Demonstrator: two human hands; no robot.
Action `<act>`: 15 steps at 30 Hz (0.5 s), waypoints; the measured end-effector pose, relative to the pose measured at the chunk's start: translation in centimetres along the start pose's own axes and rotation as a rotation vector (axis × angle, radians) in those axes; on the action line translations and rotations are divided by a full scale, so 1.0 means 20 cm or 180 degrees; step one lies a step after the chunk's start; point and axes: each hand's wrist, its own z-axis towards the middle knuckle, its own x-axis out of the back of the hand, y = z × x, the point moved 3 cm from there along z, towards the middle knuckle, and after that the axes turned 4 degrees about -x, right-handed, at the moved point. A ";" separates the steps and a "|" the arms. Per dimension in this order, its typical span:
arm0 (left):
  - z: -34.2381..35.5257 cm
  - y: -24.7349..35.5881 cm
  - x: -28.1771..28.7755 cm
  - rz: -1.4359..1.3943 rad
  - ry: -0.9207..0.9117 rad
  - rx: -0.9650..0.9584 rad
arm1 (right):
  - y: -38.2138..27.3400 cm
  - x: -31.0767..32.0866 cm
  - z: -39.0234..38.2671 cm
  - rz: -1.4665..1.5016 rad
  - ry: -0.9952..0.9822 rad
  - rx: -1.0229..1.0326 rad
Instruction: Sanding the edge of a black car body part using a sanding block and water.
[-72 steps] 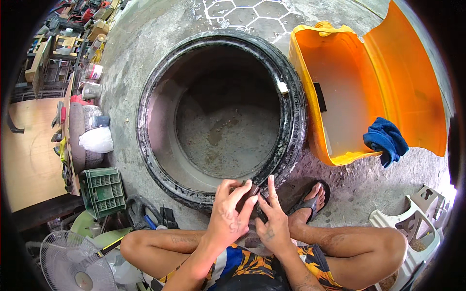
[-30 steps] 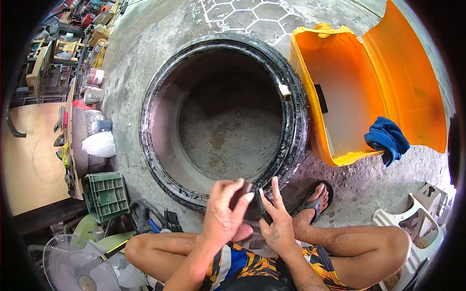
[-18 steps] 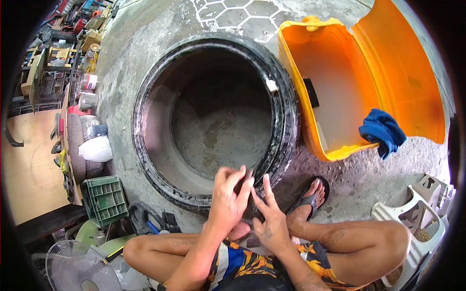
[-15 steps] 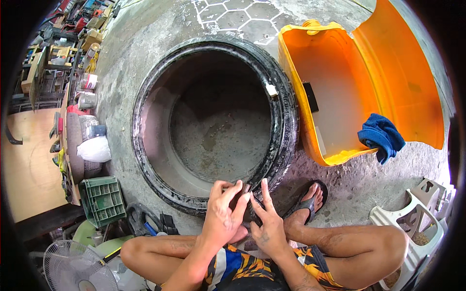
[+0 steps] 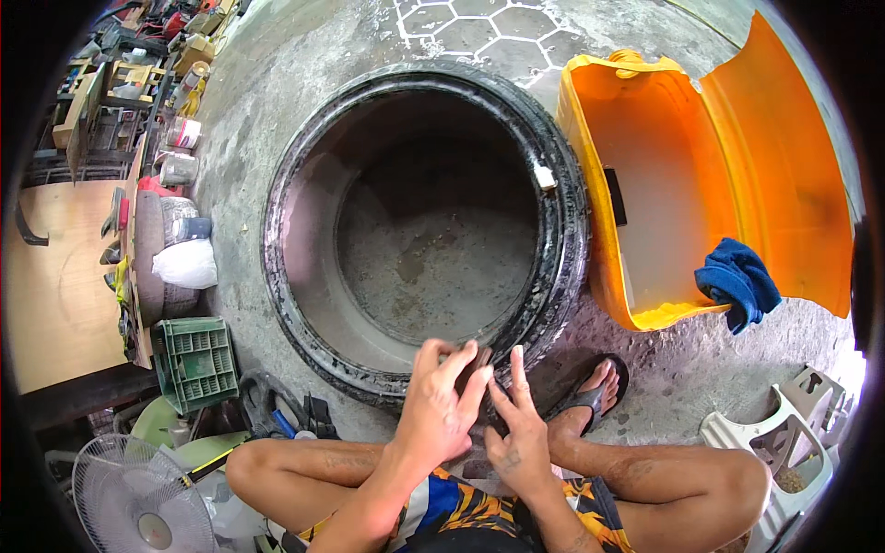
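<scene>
Dark block [image 5: 482,360] sits clamped between thumb and fingers of the left hand [image 5: 433,410], by the near edge of the black tyre-like ring [image 5: 564,249]; whether the right hand [image 5: 518,444] grips anything, I can't tell. Slackening fingers could drop it.

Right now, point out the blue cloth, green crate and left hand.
Blue cloth [image 5: 737,281], head view: middle of its bunched folds.
Green crate [image 5: 195,361], head view: its gridded face.
Left hand [image 5: 435,408], head view: back of the hand.

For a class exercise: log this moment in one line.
left hand: holding small dark block; right hand: beside it, grip unclear; blue cloth: over edge of yellow container
</scene>
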 end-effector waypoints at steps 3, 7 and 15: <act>0.07 -0.01 -0.05 0.0143 0.0108 -0.0185 | -0.02 0.01 0.01 0.0116 -0.0057 -0.0208; 0.01 0.00 0.00 0.0005 -0.0124 -0.0235 | 0.01 0.01 0.01 0.0307 -0.0156 -0.0255; 0.01 -0.20 -0.01 -0.0330 0.0139 0.0401 | 0.02 0.00 0.00 -0.0046 -0.0060 -0.0096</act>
